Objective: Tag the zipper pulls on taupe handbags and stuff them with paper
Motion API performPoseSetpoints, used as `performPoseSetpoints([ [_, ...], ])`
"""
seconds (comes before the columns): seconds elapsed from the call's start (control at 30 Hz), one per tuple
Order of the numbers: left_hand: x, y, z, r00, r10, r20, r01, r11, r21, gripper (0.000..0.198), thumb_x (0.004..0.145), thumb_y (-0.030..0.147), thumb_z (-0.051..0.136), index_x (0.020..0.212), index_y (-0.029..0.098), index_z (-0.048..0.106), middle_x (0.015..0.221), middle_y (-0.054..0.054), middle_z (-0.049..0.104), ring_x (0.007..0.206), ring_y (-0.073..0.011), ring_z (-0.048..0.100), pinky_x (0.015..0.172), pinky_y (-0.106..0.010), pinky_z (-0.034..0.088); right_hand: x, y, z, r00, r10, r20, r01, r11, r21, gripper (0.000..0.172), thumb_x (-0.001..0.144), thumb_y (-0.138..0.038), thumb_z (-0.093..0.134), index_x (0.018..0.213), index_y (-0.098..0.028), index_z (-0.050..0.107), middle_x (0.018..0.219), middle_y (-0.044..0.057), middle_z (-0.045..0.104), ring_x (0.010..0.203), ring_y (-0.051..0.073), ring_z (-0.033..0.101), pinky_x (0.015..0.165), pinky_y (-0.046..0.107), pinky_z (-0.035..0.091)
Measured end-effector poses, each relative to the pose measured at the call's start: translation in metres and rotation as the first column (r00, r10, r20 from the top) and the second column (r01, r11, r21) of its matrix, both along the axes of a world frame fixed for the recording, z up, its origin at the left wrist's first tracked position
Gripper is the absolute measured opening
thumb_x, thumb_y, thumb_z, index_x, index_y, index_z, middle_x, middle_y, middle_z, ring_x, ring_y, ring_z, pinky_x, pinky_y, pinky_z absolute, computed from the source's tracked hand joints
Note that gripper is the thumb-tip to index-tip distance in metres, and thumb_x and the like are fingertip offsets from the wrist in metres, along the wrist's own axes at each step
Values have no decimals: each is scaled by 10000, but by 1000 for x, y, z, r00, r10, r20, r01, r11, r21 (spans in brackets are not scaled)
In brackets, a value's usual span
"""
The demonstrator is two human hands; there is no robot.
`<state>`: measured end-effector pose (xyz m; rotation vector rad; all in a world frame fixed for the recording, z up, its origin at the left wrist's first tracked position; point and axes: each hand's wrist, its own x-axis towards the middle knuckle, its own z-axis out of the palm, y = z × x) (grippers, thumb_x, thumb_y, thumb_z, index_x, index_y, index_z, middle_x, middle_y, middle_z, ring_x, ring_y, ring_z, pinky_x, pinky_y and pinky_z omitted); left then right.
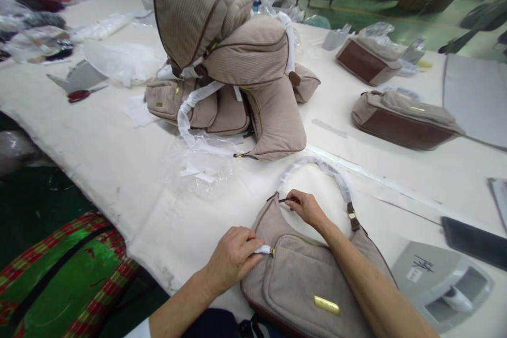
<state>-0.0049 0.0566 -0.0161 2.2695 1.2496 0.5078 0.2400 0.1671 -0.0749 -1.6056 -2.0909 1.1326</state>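
Note:
A beige ribbed shoulder bag (pixel 299 274) with brown piping and a gold plate lies in front of me. Its handle (pixel 317 163), wrapped in white, arches away over the table. Between the thumb and fingers of my left hand (pixel 234 252) is a white-wrapped zipper pull (pixel 262 249), at the left end of the front pocket. My right hand (pixel 304 207) pinches a slim dark zipper pull (pixel 285 200) near the bag's upper left corner. The right forearm passes over the bag and covers part of it.
Several similar bags are piled (pixel 245 53) beyond, with a clear plastic bag (pixel 198 169) beside them. Two brown-bottomed bags (pixel 407 119) stand right. Red-handled scissors (pixel 79 96) lie far left; a dark phone-like slab (pixel 475 242) and a grey template (pixel 435 280) are at right.

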Motion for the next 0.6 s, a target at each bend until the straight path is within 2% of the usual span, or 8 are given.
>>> performPoseSetpoints([
  [0.1, 4, 11, 6, 967, 193, 167, -164, 971, -173, 386, 811, 321, 531, 1171, 181, 510, 1068, -122, 562, 979, -235, 510, 852, -374, 415, -2, -8, 17, 997, -17, -77, 17, 1000, -9, 132, 814, -251, 470, 778, -171, 569, 620, -5, 618, 578, 117, 562, 570, 207, 407],
  [0.2, 24, 32, 16, 910, 361, 204, -286, 903, -321, 367, 799, 292, 523, 1152, 190, 518, 1099, -114, 553, 1001, -234, 516, 886, -380, 409, -7, -20, 51, 987, -66, -143, 65, 998, -13, 146, 828, -264, 462, 796, -167, 567, 628, 4, 629, 591, 122, 586, 568, 207, 429],
  [0.33, 61, 58, 45, 922, 310, 233, -232, 922, -310, 361, 709, 236, 599, 1066, 198, 564, 1025, -80, 583, 951, -237, 533, 851, -366, 425, -11, -39, 117, 966, -57, -251, 69, 997, 41, 136, 826, -258, 490, 774, -180, 588, 631, -8, 618, 595, 118, 575, 563, 204, 426],
  [0.43, 69, 69, 73, 906, 149, 396, -55, 970, -237, 325, 735, 141, 524, 1048, 208, 579, 1000, -58, 602, 934, -202, 548, 839, -299, 424, -6, -54, 158, 959, -32, -281, 76, 986, 148, 139, 837, -264, 499, 781, -195, 606, 662, -13, 617, 603, 110, 556, 568, 201, 421],
  [0.5, 63, 73, 85, 871, 40, 489, 76, 974, -214, 372, 750, 129, 505, 1107, 217, 564, 1074, -47, 605, 996, -192, 543, 890, -274, 398, -4, -63, 169, 932, -73, -355, 128, 983, 134, 142, 837, -284, 513, 786, -192, 608, 672, -10, 621, 622, 114, 566, 587, 203, 437],
  [0.53, 59, 74, 88, 860, 31, 509, 93, 972, -217, 381, 757, 141, 512, 1128, 218, 556, 1105, -42, 602, 1024, -191, 538, 912, -270, 385, -3, -67, 169, 907, -108, -407, 162, 982, 101, 146, 835, -296, 521, 792, -186, 606, 675, -6, 623, 631, 118, 576, 595, 206, 449],
  [0.57, 56, 73, 89, 859, 67, 507, 54, 974, -221, 372, 760, 167, 530, 1128, 216, 557, 1115, -40, 602, 1040, -194, 533, 924, -272, 376, -4, -72, 167, 878, -149, -456, 200, 978, 66, 151, 833, -305, 526, 804, -180, 605, 685, -1, 626, 644, 124, 586, 603, 210, 459],
  [0.6, 53, 70, 88, 861, 150, 486, -46, 975, -220, 336, 760, 205, 552, 1096, 209, 572, 1090, -42, 611, 1027, -200, 538, 913, -277, 381, -7, -76, 163, 849, -189, -493, 241, 969, 43, 159, 832, -313, 529, 819, -174, 605, 694, 4, 630, 650, 128, 593, 602, 212, 467],
])
